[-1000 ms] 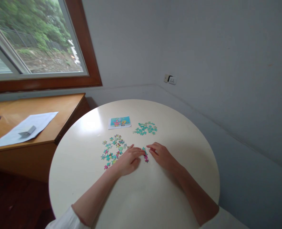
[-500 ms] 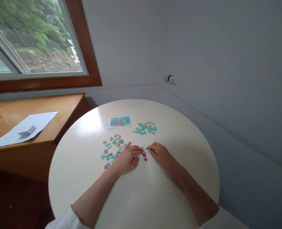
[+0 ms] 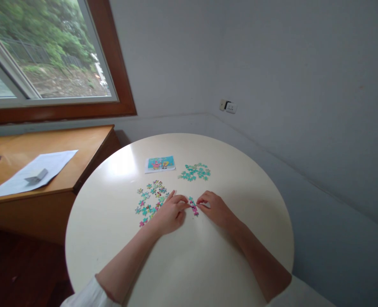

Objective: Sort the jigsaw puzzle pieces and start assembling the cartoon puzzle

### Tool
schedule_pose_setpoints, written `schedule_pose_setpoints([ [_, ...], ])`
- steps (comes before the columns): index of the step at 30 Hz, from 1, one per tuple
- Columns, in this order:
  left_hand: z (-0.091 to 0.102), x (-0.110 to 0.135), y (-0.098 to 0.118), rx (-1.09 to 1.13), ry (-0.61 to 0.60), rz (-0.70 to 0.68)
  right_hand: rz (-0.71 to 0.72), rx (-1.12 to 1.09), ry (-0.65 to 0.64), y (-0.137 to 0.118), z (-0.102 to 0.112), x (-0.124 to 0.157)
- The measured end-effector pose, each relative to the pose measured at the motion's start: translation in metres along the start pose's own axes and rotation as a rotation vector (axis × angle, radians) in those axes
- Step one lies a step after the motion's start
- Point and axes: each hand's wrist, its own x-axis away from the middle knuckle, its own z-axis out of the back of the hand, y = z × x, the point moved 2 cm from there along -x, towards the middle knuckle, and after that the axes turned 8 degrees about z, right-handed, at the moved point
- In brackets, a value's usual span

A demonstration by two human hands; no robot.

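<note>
Near the middle of the frame, on a round cream table (image 3: 240, 179), the left hand (image 3: 171, 213) and the right hand (image 3: 216, 209) meet over a small joined strip of puzzle pieces (image 3: 193, 206), pink and teal, lying flat on the tabletop. Both hands are curled palm down, fingertips pinching or pressing the strip from either side; whether it is lifted at all cannot be told. Just left of the left hand lies a loose scatter of multicoloured pieces (image 3: 150, 198), partly hidden by the knuckles. Above the right hand, well apart, sits a cluster of teal pieces (image 3: 195, 171), and left of that a small reference picture card (image 3: 160, 163). At the left of the frame a wooden desk (image 3: 89, 145) carries white paper (image 3: 32, 170).
</note>
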Motion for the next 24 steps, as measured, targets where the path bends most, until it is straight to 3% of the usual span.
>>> schedule_pose_setpoints([
  [17, 0.005, -0.003, -0.004, -0.037, 0.255, 0.136, -0.011, -0.013, 0.024, 0.000, 0.000, -0.001],
  [24, 0.021, 0.000, -0.017, 0.065, 0.448, 0.214, -0.006, -0.055, 0.181, -0.002, 0.006, -0.002],
])
